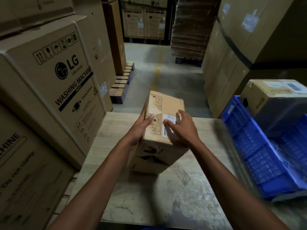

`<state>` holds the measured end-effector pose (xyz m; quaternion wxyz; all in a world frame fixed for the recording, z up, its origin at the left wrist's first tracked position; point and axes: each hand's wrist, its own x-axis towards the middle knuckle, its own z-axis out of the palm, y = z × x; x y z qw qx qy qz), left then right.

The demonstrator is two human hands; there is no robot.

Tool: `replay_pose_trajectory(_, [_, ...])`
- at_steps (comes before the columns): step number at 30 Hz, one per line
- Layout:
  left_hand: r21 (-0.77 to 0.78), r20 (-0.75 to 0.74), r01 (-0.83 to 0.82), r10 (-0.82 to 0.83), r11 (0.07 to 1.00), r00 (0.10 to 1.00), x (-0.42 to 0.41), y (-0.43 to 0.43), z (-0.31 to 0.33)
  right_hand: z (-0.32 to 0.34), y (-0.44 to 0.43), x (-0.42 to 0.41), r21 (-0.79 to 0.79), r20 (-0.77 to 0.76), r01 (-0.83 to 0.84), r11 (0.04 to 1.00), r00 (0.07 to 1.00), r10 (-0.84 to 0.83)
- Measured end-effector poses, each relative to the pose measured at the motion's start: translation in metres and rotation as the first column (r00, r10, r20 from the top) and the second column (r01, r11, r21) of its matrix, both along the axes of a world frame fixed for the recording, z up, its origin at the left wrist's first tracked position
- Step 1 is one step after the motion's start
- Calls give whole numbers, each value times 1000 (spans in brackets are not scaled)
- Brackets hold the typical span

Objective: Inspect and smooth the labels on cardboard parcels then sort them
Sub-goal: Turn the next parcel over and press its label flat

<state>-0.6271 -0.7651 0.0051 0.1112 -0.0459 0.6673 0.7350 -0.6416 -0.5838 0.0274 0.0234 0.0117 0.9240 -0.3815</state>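
Parcel: the cardboard parcel [163, 103] stands on the table [166, 196], toward its far edge, between my two hands. A column of printed handling symbols runs along the left of its top face.
Label: a white label [168, 119] sits on the top face, just right of the symbol column. It is partly covered by my right fingers, and its print is too small to read.
Tape: a patch of clear tape [153, 110] lies over the upper symbols.
Left hand: my left hand [141, 130] grips the parcel's left edge, with the thumb on the top face and the fingers curled down the left side.
Right hand: my right hand [182, 130] lies flat on the top face, fingers straight and slightly spread, fingertips pressing on the label.
Table surface: pale wood grain, worn and scuffed near me.
Crate: a blue plastic crate [257, 155] is at my right, beside the table's right edge. I cannot tell whether it touches the table.
Crate contents: a cardboard box [269, 95] with a barcode sticker on top.
Left side: LG washing machine cartons [54, 90] are stacked close beside the table.
Aisle: a concrete floor with a yellow line [157, 75] and a wooden pallet [123, 83] at its left.
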Motion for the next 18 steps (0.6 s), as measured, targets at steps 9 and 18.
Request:
replay_pose_trajectory(9, [-142,-3,-197,199,970,980,-2,8,8,3,19,19,36,-77,-61,997,995,63])
replay_pose_trajectory(18, [-418,-369,-570,442,707,818,17,34,1,-37,29,45,234,-466,-157,959,848,253])
